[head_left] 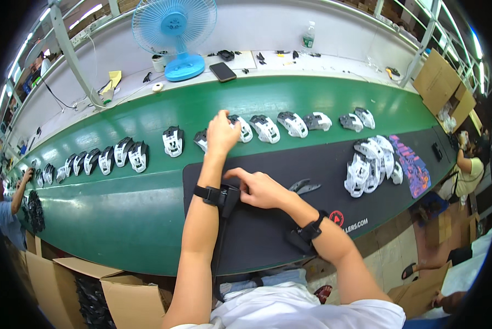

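Observation:
My left hand (223, 133) is over the row of mouse shells on the green bench, its fingers loosely apart with nothing visible in them. It partly covers a black-and-white mouse shell (201, 141) on its left; another mouse shell (242, 130) sits just to its right. My right hand (258, 189) is above the black mat (268, 230), index finger stretched toward the black wrist device (229, 198) on my left forearm; whether it touches is unclear. A second strapped black device (306, 236) is on my right wrist. Dark grey curved pieces (305, 187) lie beside my right hand.
White shells (369, 167) are piled on the mat's right, near a purple-orange patterned sheet (410, 164). More mouse shells (106, 160) line the bench leftward. Behind stand a blue fan (184, 67), a phone (223, 72) and a bottle (309, 35). People work at both sides.

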{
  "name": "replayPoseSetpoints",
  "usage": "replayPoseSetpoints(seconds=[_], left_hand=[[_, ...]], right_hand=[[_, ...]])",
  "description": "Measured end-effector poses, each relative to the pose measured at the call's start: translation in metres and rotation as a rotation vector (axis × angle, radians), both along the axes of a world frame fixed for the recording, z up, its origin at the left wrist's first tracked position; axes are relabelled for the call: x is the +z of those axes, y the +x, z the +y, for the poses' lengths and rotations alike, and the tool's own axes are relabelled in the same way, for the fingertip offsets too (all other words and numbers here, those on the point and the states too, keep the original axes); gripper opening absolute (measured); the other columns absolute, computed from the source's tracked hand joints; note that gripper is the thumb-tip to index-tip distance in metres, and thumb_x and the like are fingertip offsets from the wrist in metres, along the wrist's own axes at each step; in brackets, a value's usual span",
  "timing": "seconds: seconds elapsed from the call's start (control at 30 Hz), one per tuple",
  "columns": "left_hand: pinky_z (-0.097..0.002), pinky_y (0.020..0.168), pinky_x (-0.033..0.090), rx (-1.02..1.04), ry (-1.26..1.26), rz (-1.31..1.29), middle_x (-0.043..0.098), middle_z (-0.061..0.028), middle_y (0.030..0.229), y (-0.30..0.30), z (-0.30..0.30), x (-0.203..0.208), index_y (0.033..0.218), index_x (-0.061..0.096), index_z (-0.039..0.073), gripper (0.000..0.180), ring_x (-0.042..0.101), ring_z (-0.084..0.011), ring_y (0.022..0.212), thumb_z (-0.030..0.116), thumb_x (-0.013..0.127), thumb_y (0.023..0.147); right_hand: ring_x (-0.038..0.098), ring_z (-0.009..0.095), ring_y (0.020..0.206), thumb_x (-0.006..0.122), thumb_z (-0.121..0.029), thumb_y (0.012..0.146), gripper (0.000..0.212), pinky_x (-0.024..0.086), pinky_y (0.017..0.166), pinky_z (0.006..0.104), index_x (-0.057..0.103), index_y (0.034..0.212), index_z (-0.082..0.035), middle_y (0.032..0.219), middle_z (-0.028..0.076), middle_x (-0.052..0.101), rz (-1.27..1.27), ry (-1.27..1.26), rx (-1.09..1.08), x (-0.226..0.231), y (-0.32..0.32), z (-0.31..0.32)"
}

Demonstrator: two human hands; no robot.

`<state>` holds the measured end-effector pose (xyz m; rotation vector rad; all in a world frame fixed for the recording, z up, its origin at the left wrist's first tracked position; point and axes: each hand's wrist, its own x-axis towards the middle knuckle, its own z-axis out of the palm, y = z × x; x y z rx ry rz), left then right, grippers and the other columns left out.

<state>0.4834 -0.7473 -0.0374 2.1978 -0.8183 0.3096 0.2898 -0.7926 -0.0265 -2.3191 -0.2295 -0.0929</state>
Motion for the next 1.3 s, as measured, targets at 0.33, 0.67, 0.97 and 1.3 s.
replayPoseSetpoints(seconds=[0.33, 0.67, 0.97, 1.3], left_hand=[[-0.0459, 0.092, 0.041, 0.118, 0.382, 0.032, 0.046, -0.0239, 0.120, -0.021, -0.025, -0.011, 0.129, 0.049, 0.013, 0.075, 0.048, -0.0397, 0.109, 0.049, 0.075, 0.067], [-0.0315, 0.092, 0.044, -0.682, -0.651, 0.646, 0.047, -0.0152, 0.122, -0.052, -0.025, 0.043, 0.137, 0.032, 0.003, 0.099, 0.053, -0.0224, 0.107, 0.012, 0.085, 0.053], [-0.0282, 0.079, 0.048, -0.803, -0.988, 0.984, 0.057, -0.0102, 0.105, -0.088, -0.008, 0.086, 0.126, 0.046, 0.003, 0.050, 0.057, -0.0149, 0.094, 0.013, 0.068, 0.082], [-0.0245, 0.070, 0.048, -0.354, -0.976, 0.364, 0.061, -0.0091, 0.091, -0.112, -0.014, 0.093, 0.108, 0.051, -0.004, 0.031, 0.057, -0.0110, 0.081, 0.020, 0.060, 0.090]], right_hand=[[0.060, 0.010, 0.078, 0.060, -0.015, 0.089, 0.034, 0.048, 0.063, 0.0215, 0.055, 0.119, 0.000, 0.095, 0.007, 0.059, 0.104, 1.003, -0.105, 0.009, -0.011, -0.047], [0.040, 0.000, 0.058, 0.063, -0.010, 0.089, 0.010, 0.029, 0.052, 0.0168, 0.063, 0.087, -0.001, 0.067, -0.007, 0.050, -0.510, 0.581, -0.598, 0.025, -0.010, -0.074], [0.053, 0.003, 0.063, 0.063, -0.004, 0.085, 0.053, 0.041, 0.055, 0.0167, 0.040, 0.133, 0.001, 0.078, 0.002, 0.062, -0.571, 0.988, -0.427, 0.111, 0.003, -0.065], [0.047, 0.004, 0.069, 0.054, -0.007, 0.090, 0.019, 0.041, 0.055, 0.0182, 0.060, 0.107, 0.001, 0.084, 0.000, 0.054, -0.816, 0.722, -0.623, 0.076, 0.034, -0.042]])
